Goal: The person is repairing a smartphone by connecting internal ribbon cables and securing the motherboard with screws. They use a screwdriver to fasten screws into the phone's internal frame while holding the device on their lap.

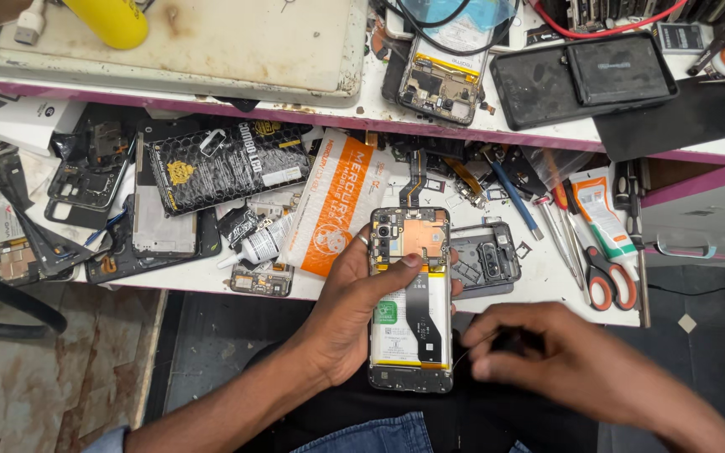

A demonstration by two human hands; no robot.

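My left hand point(347, 310) grips an opened phone point(410, 335) with its back cover off, thumb lying across the middle of it. The phone shows a white battery, a black flex cable and a copper-coloured board at the top. It is held upright over my lap, just in front of the table edge. My right hand point(539, 352) is lower right of the phone, fingers curled around something small and dark that I cannot make out, with a thin wire-like strand running toward the phone.
The white worktable point(547, 289) is crowded: a grey phone frame point(488, 260), orange-handled scissors point(610, 281), screwdrivers point(564, 231), a glue tube point(599, 210), an orange-white packet point(337, 210), a black box point(228, 164), phone shells at left. An upper shelf point(362, 109) holds another opened phone point(440, 80) and black covers.
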